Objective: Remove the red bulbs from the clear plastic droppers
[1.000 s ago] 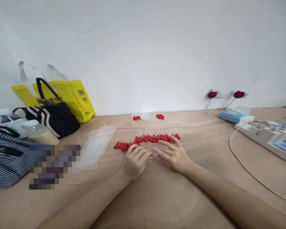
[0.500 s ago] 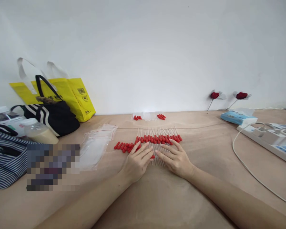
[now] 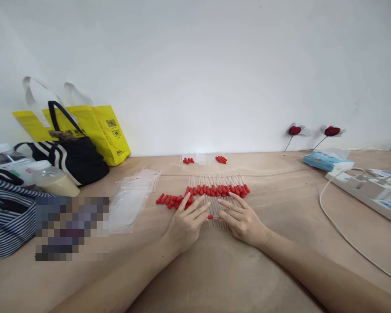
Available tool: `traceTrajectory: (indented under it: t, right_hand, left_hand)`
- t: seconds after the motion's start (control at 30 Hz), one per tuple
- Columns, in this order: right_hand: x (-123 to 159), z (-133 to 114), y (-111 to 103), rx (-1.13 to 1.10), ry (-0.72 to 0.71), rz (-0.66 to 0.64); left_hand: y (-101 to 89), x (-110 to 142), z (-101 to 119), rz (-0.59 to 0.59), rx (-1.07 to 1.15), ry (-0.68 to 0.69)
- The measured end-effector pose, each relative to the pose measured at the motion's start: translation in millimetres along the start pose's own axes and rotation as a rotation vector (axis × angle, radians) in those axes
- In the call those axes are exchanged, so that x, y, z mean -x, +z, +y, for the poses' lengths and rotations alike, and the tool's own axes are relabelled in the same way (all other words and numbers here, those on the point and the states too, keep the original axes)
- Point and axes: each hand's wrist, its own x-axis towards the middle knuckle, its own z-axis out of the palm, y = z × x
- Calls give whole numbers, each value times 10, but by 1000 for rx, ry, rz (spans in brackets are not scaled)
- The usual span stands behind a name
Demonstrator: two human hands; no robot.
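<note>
My left hand (image 3: 186,226) is closed at the fingertips on a red rubber dropper bulb (image 3: 210,217). From the right, my right hand (image 3: 246,226) pinches a thin clear glass dropper tube (image 3: 216,217), whose end meets the bulb's mouth; how deep it sits I cannot tell. Beneath both hands lies a row of bare glass tubes (image 3: 215,202), partly hidden by the fingers. Just beyond them, droppers with red bulbs (image 3: 215,190) lie side by side, tubes pointing away. Loose red bulbs (image 3: 164,199) are heaped left of my left hand, which covers some.
Flat clear zip bags (image 3: 128,204) lie to the left, near bottles (image 3: 57,180), a black bag (image 3: 80,161) and a yellow bag (image 3: 112,139). By the wall is a clear bag (image 3: 204,158) with red bulbs. At right are a tissue pack (image 3: 327,161), power strip (image 3: 371,193) and white cable (image 3: 334,228).
My hands have drawn slightly apart, with the right one shifting a little right and down. More of the red bulb and the glass tube's end now show between them.
</note>
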Motion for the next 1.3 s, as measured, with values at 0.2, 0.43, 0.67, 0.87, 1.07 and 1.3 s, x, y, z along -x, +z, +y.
traceTrajectory:
  t: [0.2, 0.43, 0.67, 0.87, 1.07, 1.3]
  right_hand:
    - [6, 0, 1, 13, -20, 6]
    - [21, -18, 2, 7, -27, 5]
    - [99, 81, -75, -13, 49, 40]
    - [184, 204, -121, -76, 464, -11]
    - [251, 212, -99, -64, 613, -123]
    - [275, 191, -52, -29, 682, -177]
  left_hand:
    - [-4, 11, -10, -26, 3, 0]
    - [-8, 13, 11, -9, 15, -2]
    - [-63, 54, -44, 26, 7, -65]
    - [-106, 21, -66, 121, 72, -210]
    - [-259, 65, -455, 127, 93, -554]
    - [-413, 176, -880, 21, 202, -942]
